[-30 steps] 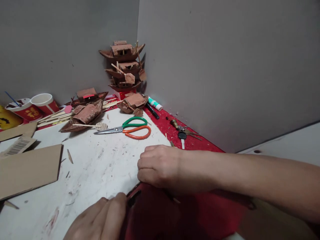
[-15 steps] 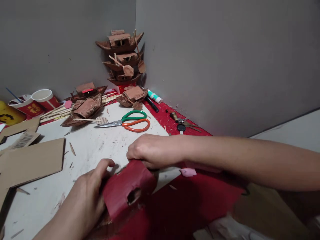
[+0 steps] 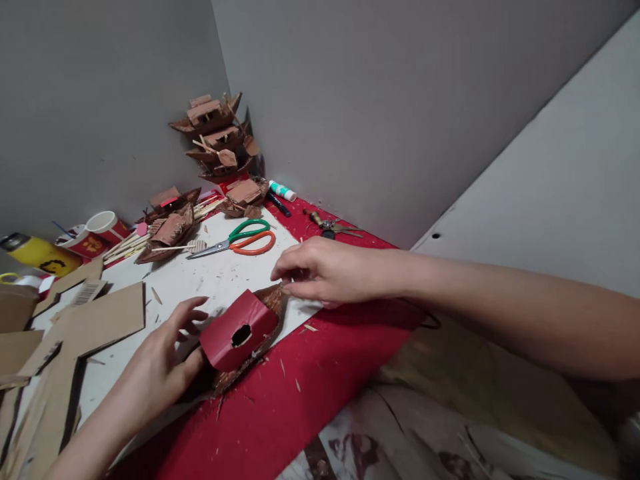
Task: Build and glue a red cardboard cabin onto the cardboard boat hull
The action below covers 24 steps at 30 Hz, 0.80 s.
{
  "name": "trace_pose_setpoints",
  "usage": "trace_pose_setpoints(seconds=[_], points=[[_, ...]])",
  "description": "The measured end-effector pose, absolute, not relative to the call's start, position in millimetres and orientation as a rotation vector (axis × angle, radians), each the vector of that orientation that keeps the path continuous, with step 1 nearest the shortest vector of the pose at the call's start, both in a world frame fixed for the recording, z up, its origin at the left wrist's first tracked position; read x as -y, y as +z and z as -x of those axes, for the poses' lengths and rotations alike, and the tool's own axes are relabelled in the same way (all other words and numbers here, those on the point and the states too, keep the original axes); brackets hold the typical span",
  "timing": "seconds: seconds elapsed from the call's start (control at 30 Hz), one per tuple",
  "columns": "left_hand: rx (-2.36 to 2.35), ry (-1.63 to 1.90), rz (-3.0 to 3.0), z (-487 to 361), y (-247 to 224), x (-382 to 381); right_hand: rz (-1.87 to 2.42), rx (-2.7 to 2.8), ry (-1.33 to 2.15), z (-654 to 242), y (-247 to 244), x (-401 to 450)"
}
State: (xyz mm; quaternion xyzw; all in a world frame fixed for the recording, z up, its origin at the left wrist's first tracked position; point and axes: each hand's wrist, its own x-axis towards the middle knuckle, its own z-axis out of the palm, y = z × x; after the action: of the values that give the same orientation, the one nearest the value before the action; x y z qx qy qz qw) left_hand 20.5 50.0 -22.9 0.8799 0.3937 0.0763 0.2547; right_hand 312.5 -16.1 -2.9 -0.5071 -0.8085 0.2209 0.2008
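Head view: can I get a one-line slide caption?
Left hand and right hand at opposite ends of a small brown boat under a red cover with a hole, scissors lying beyond.

You have a red cabin cover (image 3: 235, 331) of smooth, faintly sheened paper or card, over a hull (image 3: 274, 300) that looks like rough, fibrous brown cardboard, though the blur leaves that uncertain. The scissors (image 3: 215, 249) show shiny metal blades and glossy, plastic-looking handles; the cut sheets (image 3: 117, 319) are matt corrugated cardboard.
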Motion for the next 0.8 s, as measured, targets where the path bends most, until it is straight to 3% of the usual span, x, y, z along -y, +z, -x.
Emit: trace_pose_setpoints(seconds=[0.23, 0.4, 0.5, 0.8], points=[[-1.398, 0.503, -2.02, 3.0, -15.4, 11.3, 1.428, 1.999, 0.708, -296.8, -18.0, 57.2], [-1.441, 0.694, -1.738, -17.0, -35.5, 51.4, 1.688, 1.982, 0.238, -335.4, -30.1, 84.0], [-1.401, 0.779, -1.563, -30.0, -41.4, 53.8, 1.893, 2.084, 0.062, -364.5, -46.2, 97.7], [-1.343, 0.797, -1.622, -37.9, -57.8, 25.4, 1.888, 2.194, 0.152, -374.3, -85.9, 89.5]])
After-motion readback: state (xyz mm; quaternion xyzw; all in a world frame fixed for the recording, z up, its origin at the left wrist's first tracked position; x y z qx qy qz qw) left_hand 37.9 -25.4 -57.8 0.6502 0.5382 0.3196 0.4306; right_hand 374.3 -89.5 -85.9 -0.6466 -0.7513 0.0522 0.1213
